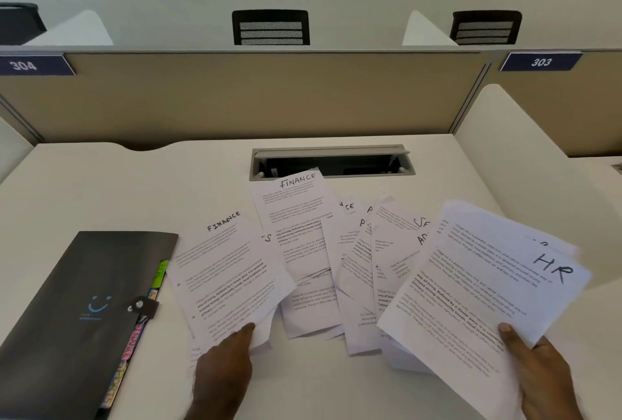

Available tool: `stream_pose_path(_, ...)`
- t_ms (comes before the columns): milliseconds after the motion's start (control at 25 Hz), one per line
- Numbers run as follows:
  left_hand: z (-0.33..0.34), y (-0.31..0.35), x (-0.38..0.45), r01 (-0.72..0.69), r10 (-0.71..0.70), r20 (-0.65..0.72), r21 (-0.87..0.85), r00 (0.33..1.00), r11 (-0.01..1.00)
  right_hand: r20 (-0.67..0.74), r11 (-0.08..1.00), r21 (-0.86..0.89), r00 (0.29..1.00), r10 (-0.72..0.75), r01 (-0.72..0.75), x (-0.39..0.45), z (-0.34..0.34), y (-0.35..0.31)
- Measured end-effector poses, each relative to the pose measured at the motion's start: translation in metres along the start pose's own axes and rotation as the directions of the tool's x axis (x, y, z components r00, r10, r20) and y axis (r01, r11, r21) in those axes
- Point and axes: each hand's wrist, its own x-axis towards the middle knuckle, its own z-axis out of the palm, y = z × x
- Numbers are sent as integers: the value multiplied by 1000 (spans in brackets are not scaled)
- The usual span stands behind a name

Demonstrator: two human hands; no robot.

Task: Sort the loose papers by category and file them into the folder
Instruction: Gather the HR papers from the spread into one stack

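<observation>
A dark grey folder with coloured index tabs lies shut at the left of the white desk. Several loose printed papers are fanned across the middle. My left hand pinches the bottom edge of a sheet headed FINANCE, lifting its corner. A second FINANCE sheet lies further back. My right hand grips a small stack of sheets with HR written on top, held above the desk at the right. Other sheets between them are partly covered, their headings cut off.
An open cable tray slot sits in the desk behind the papers. A beige partition closes off the back, with white dividers at both sides. Chair backs stand beyond the partition.
</observation>
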Motion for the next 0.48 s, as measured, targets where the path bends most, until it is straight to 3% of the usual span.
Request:
stream_pose_path(80, -16, 10, -7, -12, 16, 94, -37, 995, 999, 29, 1000, 16, 999, 17, -17, -12, 8, -14)
stream_pose_path(160, -37, 23, -4, 110, -99, 257, -29, 961, 993, 34, 999, -39, 999, 8, -6, -13, 13, -23)
stream_pose_path(240, -60, 43, -2, 188, -75, 483, -190, 873, 964, 79, 998, -60, 997, -19, 24, -14, 19, -29)
stream_pose_path(280, -68, 56, 2, 202, -22, 465, -340, 885, 918, 114, 994, -88, 992, -48, 58, -17, 23, -30)
stream_pose_path(360, -81, 84, 8, 257, 23, 387, -654, 922, 712, 220, 976, -164, 969, -109, 146, -24, 37, -28)
stream_pose_path(480, -79, 119, 16, 521, 116, 549, -829, 828, 205, 408, 966, -171, 906, -111, 196, -41, 63, -28)
